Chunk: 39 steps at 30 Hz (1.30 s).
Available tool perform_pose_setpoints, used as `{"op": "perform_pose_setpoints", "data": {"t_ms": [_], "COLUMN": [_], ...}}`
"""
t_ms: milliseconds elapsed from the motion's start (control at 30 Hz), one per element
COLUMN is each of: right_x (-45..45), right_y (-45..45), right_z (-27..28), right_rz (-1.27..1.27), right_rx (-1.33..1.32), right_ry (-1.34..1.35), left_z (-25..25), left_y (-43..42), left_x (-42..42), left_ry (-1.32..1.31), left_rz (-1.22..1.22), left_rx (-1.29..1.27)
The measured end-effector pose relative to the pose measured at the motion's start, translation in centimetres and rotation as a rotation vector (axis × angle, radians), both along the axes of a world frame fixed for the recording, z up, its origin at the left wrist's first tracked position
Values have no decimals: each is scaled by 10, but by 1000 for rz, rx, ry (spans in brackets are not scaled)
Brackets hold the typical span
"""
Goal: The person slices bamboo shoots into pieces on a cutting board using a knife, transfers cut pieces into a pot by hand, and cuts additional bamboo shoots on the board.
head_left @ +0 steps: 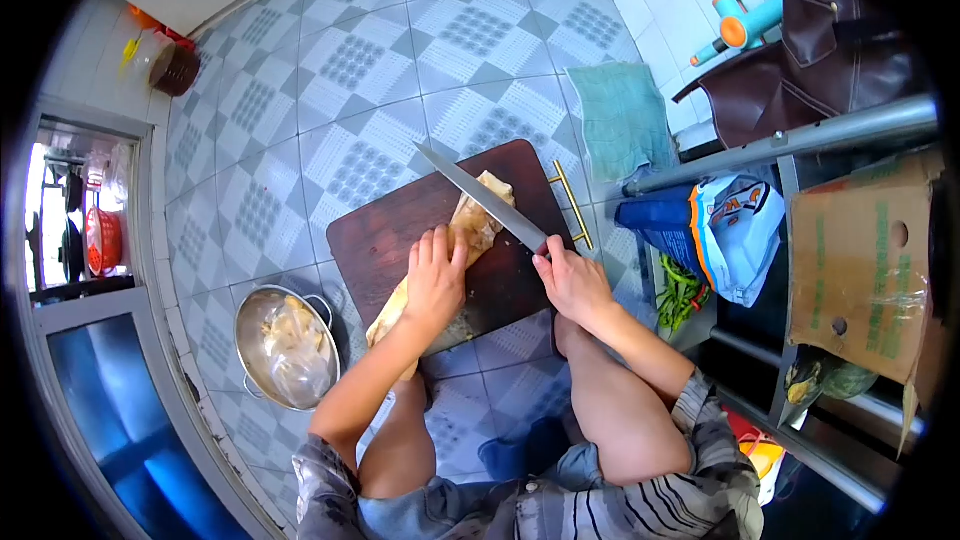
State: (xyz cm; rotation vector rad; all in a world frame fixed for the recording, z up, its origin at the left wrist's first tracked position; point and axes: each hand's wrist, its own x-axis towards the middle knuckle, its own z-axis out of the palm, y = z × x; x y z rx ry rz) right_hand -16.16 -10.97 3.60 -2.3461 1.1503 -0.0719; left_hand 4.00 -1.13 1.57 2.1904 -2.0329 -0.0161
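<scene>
A dark brown cutting board (385,230) lies on the tiled floor between and beyond the knees. A long pale, yellowish-brown food piece (475,226) stretches diagonally across it, its near end reaching past the board's edge. My left hand (437,278) rests on this piece with its fingers spread, pressing it down. In my right hand (575,282) is the handle of a long knife (480,194). The blade points up and left and lies over the far part of the food piece. Whether the edge has entered it cannot be made out.
To the left stands a metal pot (243,350) with pale pieces and a plastic bag inside. On the right are a metal shelf (850,132), a cardboard box (855,260), a blue-white bag (740,230) and green peppers (680,292). A green cloth (622,120) lies beyond.
</scene>
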Motion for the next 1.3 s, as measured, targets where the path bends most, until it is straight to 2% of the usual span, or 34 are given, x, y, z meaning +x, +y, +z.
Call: {"op": "perform_pose_setpoints", "data": {"t_ms": [67, 133, 200, 267, 333, 467, 533, 767, 967, 1133, 1200, 1300], "right_x": [1, 1, 3, 5, 3, 1, 6, 55, -7, 34, 52, 40], "right_y": [1, 1, 2, 3, 4, 0, -2, -24, -6, -20, -30, -28], "right_z": [-2, -3, -2, 4, 6, 4, 4, -3, -7, 0, -3, -4], "right_rz": [36, 42, 56, 13, 48, 66, 87, 212, 166, 177, 234, 184], "right_rx": [-52, -65, -88, -26, -56, -58, -89, -203, -232, -237, -252, -194], "right_ry": [45, 98, 111, 163, 165, 204, 212, 193, 214, 256, 193, 202], "left_z": [6, 8, 10, -3, -8, -17, -17, -19, -19, -11, -16, -21], "left_y": [-10, -20, -31, -40, -44, -46, -45, -47, -48, -48, -51, -52], "left_x": [-3, -7, -11, -11, -14, -15, -15, -16, -15, -15, -15, -16], "left_ry": [157, 140, 305, 289, 159, 204, 320, 373, 364, 414, 415, 368], "left_rz": [-21, -15, -24, -17, -90, -17, 13, 29, 27, 40, 65, 41], "left_rx": [-27, -27, -83, -115, -140, -190, -214, -180, -219, -140, -249, -256]}}
